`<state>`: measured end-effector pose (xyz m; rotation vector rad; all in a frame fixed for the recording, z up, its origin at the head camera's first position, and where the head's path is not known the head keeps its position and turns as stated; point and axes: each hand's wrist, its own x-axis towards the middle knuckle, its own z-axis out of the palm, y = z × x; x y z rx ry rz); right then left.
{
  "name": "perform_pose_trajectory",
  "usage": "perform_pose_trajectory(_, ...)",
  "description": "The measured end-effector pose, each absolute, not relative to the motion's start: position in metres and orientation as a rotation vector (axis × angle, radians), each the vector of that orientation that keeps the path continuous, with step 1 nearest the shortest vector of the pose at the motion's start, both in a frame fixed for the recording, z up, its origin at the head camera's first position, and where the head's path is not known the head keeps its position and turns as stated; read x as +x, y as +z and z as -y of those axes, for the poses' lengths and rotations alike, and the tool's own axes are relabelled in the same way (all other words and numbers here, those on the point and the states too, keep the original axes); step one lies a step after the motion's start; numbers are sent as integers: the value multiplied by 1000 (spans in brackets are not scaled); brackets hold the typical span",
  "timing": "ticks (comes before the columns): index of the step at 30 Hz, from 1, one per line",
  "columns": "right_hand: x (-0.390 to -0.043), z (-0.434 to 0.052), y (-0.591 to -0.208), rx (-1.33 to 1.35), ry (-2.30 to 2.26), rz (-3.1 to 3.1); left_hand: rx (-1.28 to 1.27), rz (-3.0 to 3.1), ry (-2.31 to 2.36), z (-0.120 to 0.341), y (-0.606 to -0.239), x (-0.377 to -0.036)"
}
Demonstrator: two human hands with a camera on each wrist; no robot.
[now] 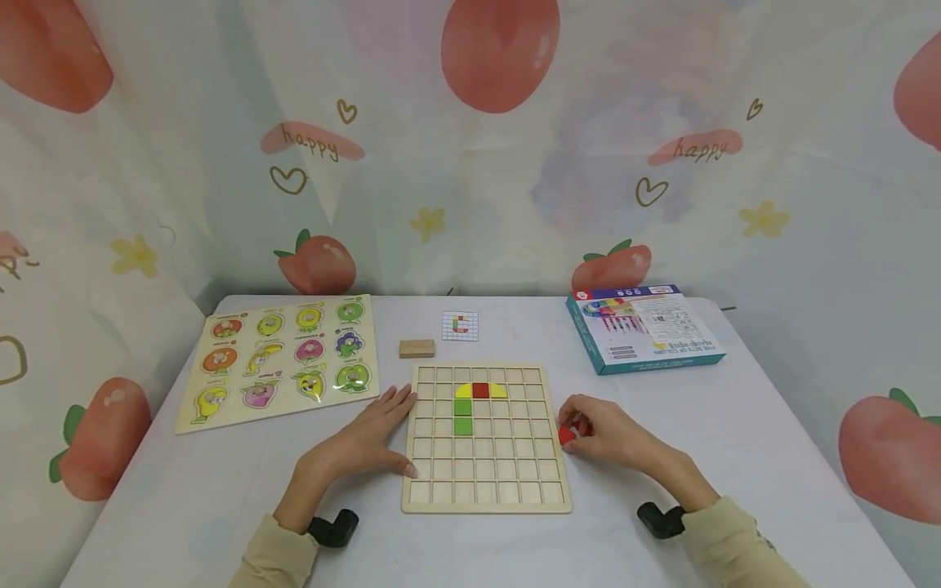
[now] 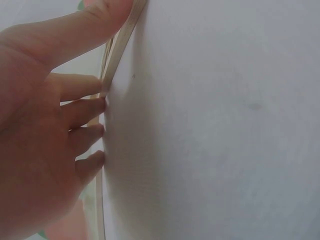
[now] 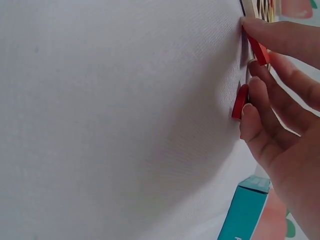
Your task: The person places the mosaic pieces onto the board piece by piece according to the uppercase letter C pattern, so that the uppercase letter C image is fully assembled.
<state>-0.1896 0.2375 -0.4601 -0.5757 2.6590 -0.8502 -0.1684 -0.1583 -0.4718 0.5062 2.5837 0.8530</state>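
Wooden grid board carries yellow, red, green tiles far-centre. Left hand rests flat on its left edge; right hand pinches red pieces.

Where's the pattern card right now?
In the head view the pattern card lies flat on the table behind the grid board, just right of the wooden block, well left of the box.

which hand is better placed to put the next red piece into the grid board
Right. The right hand already pinches a small red wooden piece beside the wooden grid board, while the left hand rests flat, steadying the board's left edge.
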Motion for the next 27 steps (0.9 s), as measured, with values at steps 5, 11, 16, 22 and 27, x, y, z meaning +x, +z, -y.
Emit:
perform_pose_trajectory(5,-189,-237,-462,-594,-885,-2640,504,-2585,849,157,-473,-169)
perform_pose_trajectory(11,-186,-237,-460,-691,-908,-2660,519,-2583,860,158,-473,-168)
perform_pose_trajectory(16,-185,-232,-456,-747,-936,-2677,530,-2577,861,159,-471,-168)
perform_pose_trajectory(22,-184,-219,-453,-765,-996,-2660,534,-2581,852,160,-472,-168)
perform_pose_trajectory(27,-186,-203,-453,-778,-1029,-2641,539,-2583,859,160,-472,-168)
